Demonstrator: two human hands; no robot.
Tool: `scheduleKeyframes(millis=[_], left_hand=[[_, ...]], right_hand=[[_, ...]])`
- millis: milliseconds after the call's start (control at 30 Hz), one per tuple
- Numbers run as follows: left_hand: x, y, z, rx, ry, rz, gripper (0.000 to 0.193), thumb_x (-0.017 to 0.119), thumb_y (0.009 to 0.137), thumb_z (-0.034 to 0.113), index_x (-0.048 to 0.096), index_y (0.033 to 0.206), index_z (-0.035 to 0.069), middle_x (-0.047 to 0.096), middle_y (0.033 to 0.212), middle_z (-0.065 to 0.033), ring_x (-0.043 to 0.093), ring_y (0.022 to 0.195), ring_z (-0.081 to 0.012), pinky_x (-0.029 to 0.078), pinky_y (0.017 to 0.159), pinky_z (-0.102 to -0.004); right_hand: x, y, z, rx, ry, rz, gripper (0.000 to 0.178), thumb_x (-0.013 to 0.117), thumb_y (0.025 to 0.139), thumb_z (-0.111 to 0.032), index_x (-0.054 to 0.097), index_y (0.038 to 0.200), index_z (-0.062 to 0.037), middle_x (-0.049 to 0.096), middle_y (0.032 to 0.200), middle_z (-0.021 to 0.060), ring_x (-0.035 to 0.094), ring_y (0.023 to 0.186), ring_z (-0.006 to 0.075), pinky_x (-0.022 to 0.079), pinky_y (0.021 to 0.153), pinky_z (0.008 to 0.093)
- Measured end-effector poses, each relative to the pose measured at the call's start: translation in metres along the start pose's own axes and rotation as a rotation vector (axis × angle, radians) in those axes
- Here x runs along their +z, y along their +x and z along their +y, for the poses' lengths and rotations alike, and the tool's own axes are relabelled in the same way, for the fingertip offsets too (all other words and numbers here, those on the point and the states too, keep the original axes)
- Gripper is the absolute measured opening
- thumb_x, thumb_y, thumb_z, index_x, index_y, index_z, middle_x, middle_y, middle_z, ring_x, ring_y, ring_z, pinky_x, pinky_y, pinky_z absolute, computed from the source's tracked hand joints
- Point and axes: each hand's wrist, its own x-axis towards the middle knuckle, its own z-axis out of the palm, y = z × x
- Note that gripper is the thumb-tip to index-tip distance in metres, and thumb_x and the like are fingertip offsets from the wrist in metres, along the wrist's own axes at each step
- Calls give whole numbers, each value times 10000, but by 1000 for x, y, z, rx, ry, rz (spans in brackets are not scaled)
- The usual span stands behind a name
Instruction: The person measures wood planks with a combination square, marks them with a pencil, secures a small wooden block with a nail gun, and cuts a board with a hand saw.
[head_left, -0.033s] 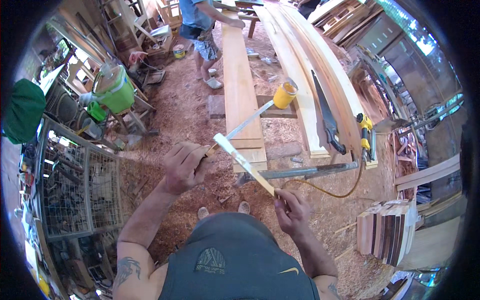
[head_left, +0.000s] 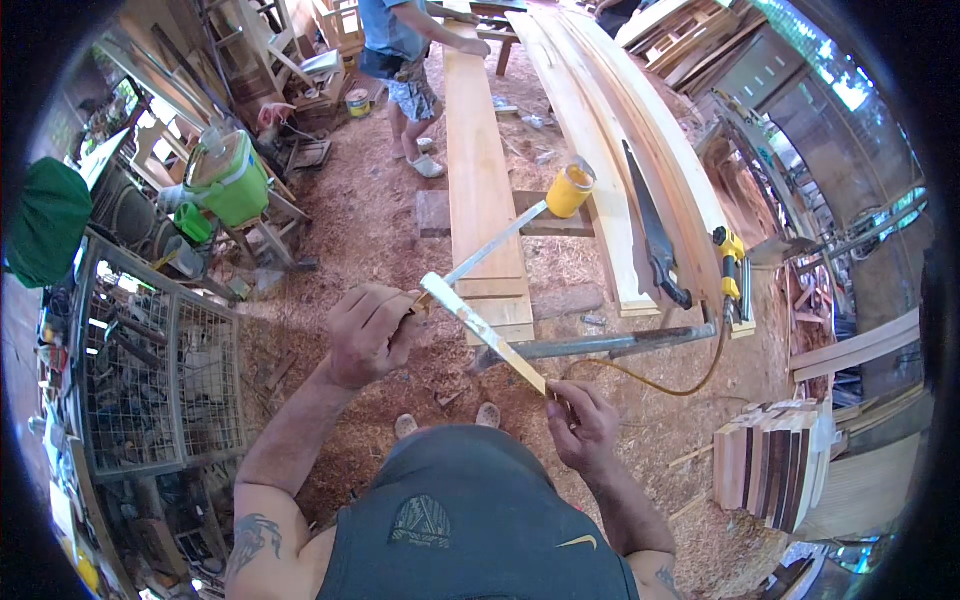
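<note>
**Right hand [head_left: 582, 425] pinches a white-smeared wooden stick [head_left: 487, 333]**

The right grip presses thumb and fingers together on the stick's near right end; the stick slants up and away to the left, white along its far half, its tip close to the left hand [head_left: 368, 335]. The left grip is curled closed around a small brown piece [head_left: 419, 299], mostly hidden by the fingers. A slim pale strip [head_left: 500, 241] runs from behind the stick's tip toward a yellow container [head_left: 570, 192], farther off and to the right; whether it joins the brown piece, I cannot tell. Beyond the hands lies a long board [head_left: 478, 170]. To its right, a handsaw [head_left: 655, 240] rests on more planks [head_left: 580, 120], with a yellow-and-black tool [head_left: 732, 265] beside it. At the far left of the board stands a person in blue [head_left: 395, 50].
</note>
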Motion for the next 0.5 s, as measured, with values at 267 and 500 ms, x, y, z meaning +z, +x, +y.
scheduleKeyframes(millis=[267,500], left_hand=[[3,-4,-2,36,-1,40,204,769,791,43,663,964,18,657,818,-96,654,697,-262,531,602,-374],[-1,-4,-2,81,-4,52,214,772,796,48,665,979,24,653,812,-89,649,683,-260,520,594,-363]], right_hand=[[-1,-2,24,2,-98,99,309,704,835,42,676,1134,-27,692,1005,134,696,789,221,566,664,316],[-14,22,69,130,-131,279,284,725,861,17,683,1137,-38,663,938,88,605,740,166,499,633,290]])
